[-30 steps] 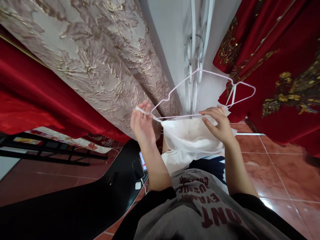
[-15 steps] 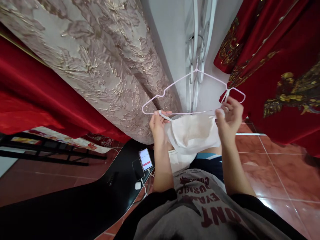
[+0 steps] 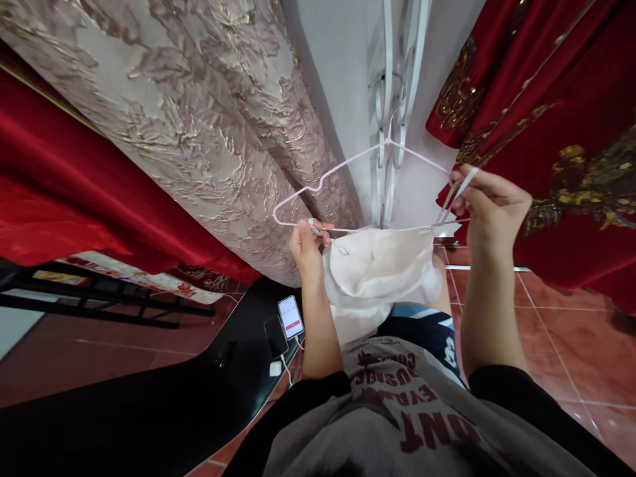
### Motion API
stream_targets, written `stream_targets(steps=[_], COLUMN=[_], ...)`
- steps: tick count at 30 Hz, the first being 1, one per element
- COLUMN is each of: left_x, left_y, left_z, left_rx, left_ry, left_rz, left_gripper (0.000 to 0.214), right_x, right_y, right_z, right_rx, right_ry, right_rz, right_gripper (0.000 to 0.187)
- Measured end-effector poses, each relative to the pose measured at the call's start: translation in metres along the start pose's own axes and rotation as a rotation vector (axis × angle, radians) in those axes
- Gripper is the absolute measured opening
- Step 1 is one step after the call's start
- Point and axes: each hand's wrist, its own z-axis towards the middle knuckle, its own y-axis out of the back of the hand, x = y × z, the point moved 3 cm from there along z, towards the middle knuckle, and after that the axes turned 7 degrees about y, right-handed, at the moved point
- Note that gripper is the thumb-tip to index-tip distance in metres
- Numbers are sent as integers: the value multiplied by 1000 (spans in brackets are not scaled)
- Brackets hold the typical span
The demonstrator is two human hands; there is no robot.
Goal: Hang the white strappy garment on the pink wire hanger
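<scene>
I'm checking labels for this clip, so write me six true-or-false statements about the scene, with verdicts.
1. The right hand holds a white strap. True.
2. The hanger is black. False: the hanger is pale pink.
3. The left hand is at the hanger's lower bar. True.
4. Both phones have lit screens. False: the lit phone lies beside a dark phone.
5. The white cloth lies on the floor. False: the white cloth is below the hanger's lower bar, in front of the person.
6. The red cloth on the right bears gold decoration. True.
</scene>
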Motion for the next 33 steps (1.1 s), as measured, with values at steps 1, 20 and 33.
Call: stream_targets(steps=[1, 20, 33], left_x=[0, 12, -35], left_y=[0, 3, 30], left_z=[0, -7, 23], left_rx=[2, -14, -42], left_ry=[-3, 52, -402], left_rz=[-8, -35, 359], left_gripper=[51, 29, 13], right_x=[-7, -5, -9], right_y=[4, -26, -14], right_z=[2, -70, -77], right_rx=[-49, 470, 415], right_ry=[36, 225, 202], right_rz=[-33, -344, -382], right_gripper=[28, 22, 27])
